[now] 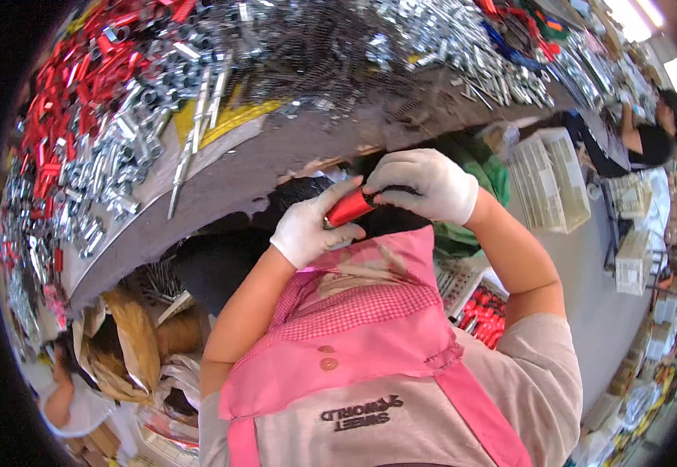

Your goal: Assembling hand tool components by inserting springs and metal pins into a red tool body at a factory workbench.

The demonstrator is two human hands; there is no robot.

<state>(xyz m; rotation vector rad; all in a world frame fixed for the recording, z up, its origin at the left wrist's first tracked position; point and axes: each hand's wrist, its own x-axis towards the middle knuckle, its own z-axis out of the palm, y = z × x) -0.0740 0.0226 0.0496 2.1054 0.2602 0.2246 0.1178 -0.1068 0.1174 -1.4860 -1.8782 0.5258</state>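
A short, shiny red tube (349,208) with a silvery lower end is held above my lap, in front of the workbench. My left hand (305,226), in a white glove, is closed around it with the thumb on one side and fingers on the other. At the tube's upper right end is my right hand (436,185), gloved too, its fingers bent together and fingertips touching that end. Something dark shows between its thumb and fingers; whether this is a small part or just background I cannot make out.
The workbench (292,167) curves ahead, heaped with red metal pieces (52,148), silver tubes (132,128), dark springs (307,58) and silver parts (463,50). White crates (548,183) stand at the right. Red parts (482,315) lie beside my right elbow. Another person (650,140) is at the far right.
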